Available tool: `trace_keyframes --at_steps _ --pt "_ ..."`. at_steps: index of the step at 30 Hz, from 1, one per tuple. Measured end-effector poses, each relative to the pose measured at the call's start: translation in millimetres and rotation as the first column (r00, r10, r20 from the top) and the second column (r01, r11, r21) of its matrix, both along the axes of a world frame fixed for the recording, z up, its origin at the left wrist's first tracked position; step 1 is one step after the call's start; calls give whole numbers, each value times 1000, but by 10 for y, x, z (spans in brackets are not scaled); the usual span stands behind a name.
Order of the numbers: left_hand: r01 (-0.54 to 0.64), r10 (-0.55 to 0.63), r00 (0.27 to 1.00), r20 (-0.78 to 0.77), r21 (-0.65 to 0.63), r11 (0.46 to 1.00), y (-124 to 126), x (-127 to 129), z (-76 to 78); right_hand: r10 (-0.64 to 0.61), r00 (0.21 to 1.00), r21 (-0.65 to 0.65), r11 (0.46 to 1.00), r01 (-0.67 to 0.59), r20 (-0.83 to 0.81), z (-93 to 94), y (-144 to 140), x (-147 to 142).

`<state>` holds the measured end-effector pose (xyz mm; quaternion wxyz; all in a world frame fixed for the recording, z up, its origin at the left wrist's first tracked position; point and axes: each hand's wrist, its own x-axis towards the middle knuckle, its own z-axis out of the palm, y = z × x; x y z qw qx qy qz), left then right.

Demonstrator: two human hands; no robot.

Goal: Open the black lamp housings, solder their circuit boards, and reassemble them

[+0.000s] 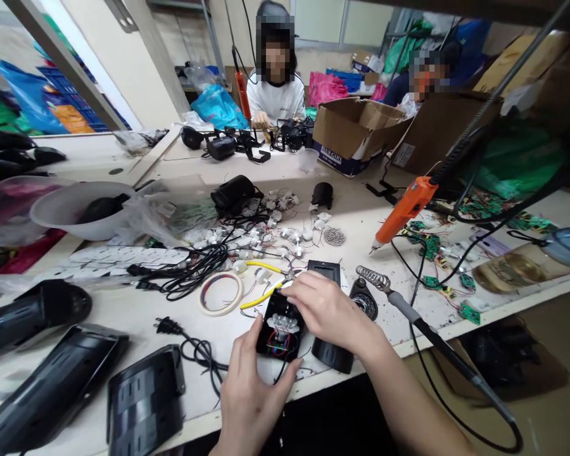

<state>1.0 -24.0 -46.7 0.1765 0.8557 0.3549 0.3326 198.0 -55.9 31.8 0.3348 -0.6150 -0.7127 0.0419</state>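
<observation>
My left hand point(256, 386) grips the lower left side of an open black plastic housing point(265, 349) at the table's front edge. Inside the housing sit a clear lens piece point(284, 324) and a small circuit board point(276, 346) with red and blue wires. Over the housing's upper end, my right hand point(323, 307) has its fingers pinched together; whatever is between the fingertips is hidden. Yellow-handled pliers point(261, 304) lie just behind the housing. A round black part point(332, 356) rests beneath my right wrist.
A soldering iron point(422, 326) rests by its coil stand point(373, 277) at the right. An orange electric screwdriver point(405, 210) hangs behind it. Masking tape point(221, 294), a plug cord point(194, 342) and black covers point(145, 402) lie left. Across the table, a person point(278, 95) handles black parts.
</observation>
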Motion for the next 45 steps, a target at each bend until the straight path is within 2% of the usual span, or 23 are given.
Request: trace_keyframes --at_steps 6,17,28,32,35,39,42,45 --pt "-37 36 999 12 34 999 -40 8 -9 51 998 5 999 -51 -27 87 -61 -38" --pt "-30 29 999 15 44 999 -69 -54 -30 66 996 18 998 -65 -59 107 -72 -113" --pt "-9 9 1000 20 -1 1000 -64 -99 -56 66 997 4 998 -66 -29 125 -54 -141" --pt "-17 17 1000 5 -16 1000 -50 -104 -68 48 999 49 998 -47 -26 104 -6 -139" --pt "-20 20 1000 -6 -13 1000 -37 -62 -44 -37 996 119 992 47 -83 105 -58 -105" --pt "-22 22 1000 1 -23 999 -30 22 32 -284 948 197 931 308 -143 44 -365 -38" --pt "-31 31 1000 5 -28 999 -24 58 72 -426 899 123 891 436 -105 -110 -699 -24" --pt "-17 17 1000 -2 -15 1000 -11 66 94 -473 881 -3 881 473 -8 -316 -985 -45"
